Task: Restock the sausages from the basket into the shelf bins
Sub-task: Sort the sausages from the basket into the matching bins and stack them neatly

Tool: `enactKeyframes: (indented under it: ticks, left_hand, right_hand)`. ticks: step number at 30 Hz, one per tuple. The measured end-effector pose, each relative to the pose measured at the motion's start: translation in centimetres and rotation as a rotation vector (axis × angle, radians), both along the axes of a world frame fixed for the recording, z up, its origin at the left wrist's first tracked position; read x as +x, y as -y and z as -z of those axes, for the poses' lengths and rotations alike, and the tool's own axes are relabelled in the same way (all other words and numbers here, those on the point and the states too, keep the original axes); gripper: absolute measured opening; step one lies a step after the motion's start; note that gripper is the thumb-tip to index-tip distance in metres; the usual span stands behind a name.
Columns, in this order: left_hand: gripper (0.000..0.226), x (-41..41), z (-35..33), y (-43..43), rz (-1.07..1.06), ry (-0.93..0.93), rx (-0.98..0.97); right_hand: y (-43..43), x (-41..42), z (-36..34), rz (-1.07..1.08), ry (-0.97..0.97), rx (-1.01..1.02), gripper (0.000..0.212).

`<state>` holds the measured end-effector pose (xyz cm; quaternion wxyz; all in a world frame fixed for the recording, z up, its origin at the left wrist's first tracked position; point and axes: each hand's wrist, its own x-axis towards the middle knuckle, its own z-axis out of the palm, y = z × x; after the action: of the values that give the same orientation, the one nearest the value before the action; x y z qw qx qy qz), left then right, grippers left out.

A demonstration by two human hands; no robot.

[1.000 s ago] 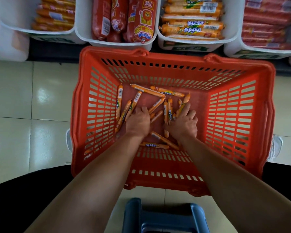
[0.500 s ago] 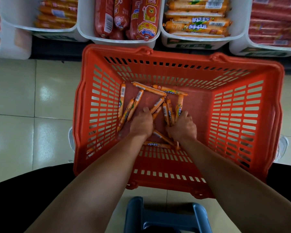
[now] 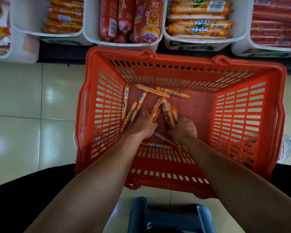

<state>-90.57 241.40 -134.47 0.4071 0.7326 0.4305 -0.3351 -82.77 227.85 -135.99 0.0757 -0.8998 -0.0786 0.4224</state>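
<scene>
Sausages (image 3: pixel 166 111) part-hidden in left grip (image 3: pixel 144 126), right grip (image 3: pixel 183 129)

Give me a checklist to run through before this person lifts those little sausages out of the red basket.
1. Left hand grip: ok, fingers curl round a couple of small orange sausages.
2. Right hand grip: ok, it holds a bunch of them.
3. Way out of the red basket: ok, its top is open above the hands.
4. Matching white bin: ok, sausages with the same labels lie in it, just beyond the basket.
5. Room in that bin: cannot tell.
6. Basket emptied: not ok, loose sausages lie on its floor.
</scene>
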Motion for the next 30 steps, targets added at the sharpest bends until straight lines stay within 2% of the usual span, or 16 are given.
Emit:
enactKeyframes:
  ticks: [4, 8, 11, 15, 20, 24, 30]
  left_hand:
    - [0.040, -0.2, -0.5, -0.8, -0.047, 0.056, 0.059]
    - [0.041, -1.1, -1.2, -1.4, -0.144, 0.065, 0.011]
    - [0.051, -1.5, -1.8, -1.7, -0.203, 0.098, 0.001]
    - [0.050, -1.6, -2.4, -1.7, -0.206, 0.131, 0.014]
    - [0.040, -0.9, -5.8, -1.6, -0.205, 0.140, 0.084]
    - [0.032, -0.9, -8.9, -1.5, -0.220, 0.146, 0.100]
    - [0.023, -1.5, -14.3, -1.1, -0.209, 0.253, 0.142]
  right_hand:
    - [-0.4, -0.4, -0.5, -0.001, -0.007, -0.009, 0.060]
    - [-0.6, -0.8, -0.8, 0.021, -0.002, -0.004, 0.063]
    - [-0.2, -0.6, -0.4, 0.058, -0.083, 0.082, 0.050]
    - [0.2, 1.0, -1.1, 0.079, -0.155, 0.189, 0.029]
    - [0.3, 3.1, -4.6, 0.004, -0.156, 0.271, 0.018]
    - [0.3, 4.0, -8.6, -0.105, -0.139, 0.324, 0.021]
    - [1.4, 5.0, -14.8, -0.142, -0.094, 0.395, 0.021]
